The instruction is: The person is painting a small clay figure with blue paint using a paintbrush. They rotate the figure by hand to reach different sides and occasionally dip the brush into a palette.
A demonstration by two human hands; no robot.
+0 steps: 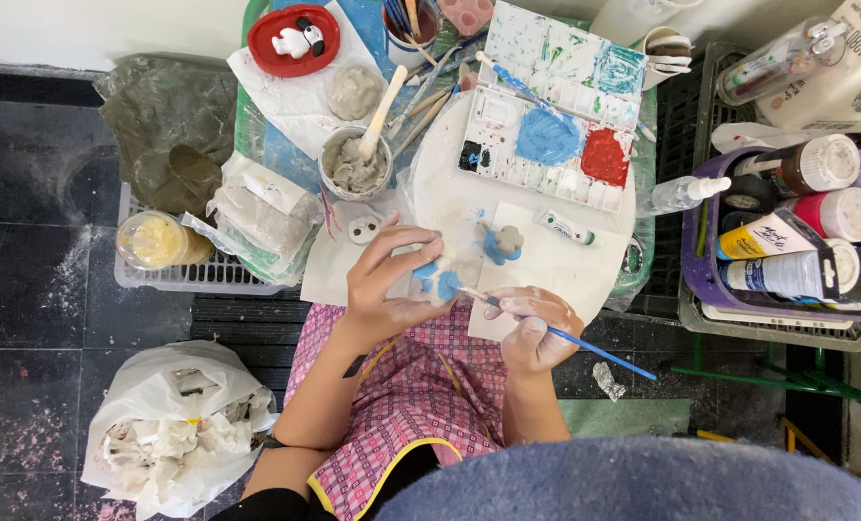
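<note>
I've got the figurine (pixel 437 280) clamped in my left hand (pixel 384 285), right hand (pixel 537 328) fingers pinching the brush (pixel 556 335). Painting blue; next stroke, I judge, needs a steady tip just beside my left fingers.

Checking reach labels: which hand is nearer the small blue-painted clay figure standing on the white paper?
Right. The right hand, holding a blue-handled paintbrush, sits just below the small blue-painted clay figure; the left hand is farther off to its left, holding another piece.
</note>
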